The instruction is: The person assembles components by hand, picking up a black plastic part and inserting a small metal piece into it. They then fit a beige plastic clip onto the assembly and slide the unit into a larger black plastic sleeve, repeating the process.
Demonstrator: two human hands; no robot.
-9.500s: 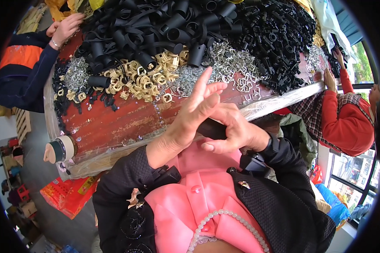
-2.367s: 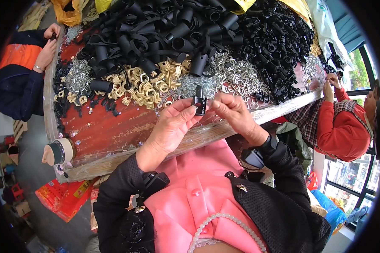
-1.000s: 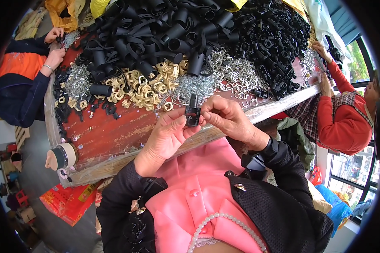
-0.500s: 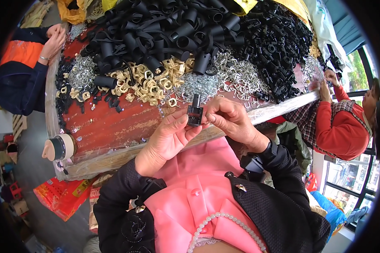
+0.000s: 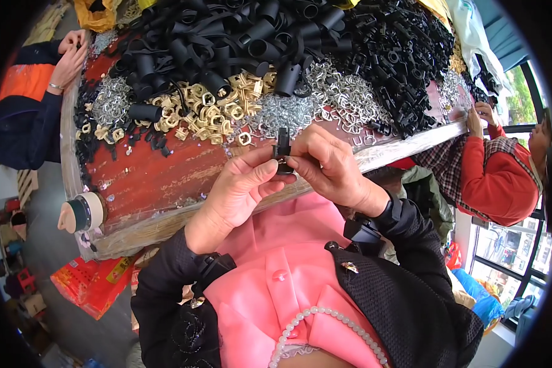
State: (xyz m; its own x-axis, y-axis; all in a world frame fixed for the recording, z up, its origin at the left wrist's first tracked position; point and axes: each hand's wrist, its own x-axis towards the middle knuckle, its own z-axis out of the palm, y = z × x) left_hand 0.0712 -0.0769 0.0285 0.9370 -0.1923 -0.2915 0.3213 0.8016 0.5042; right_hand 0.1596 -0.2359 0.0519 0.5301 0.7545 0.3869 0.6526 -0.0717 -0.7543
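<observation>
A small black plastic buckle-like part is held upright over the table's near edge. My left hand is closed on its left side and underside, thumb across the front. From the other side my right hand pinches at it, thumb and fingertips pressed to its front face. Whether a tiny piece sits under the right fingertips is hidden. Just beyond lie a heap of small silvery pins, a pile of cream-coloured plastic clips and silvery metal rings.
Black tubes with straps and small black parts are heaped at the back of the worn red table. A tape roll stands at its left corner. Co-workers sit at the left and right.
My right thumb and fingers have moved in from the black part's right edge onto its front. The head view has shifted slightly.
</observation>
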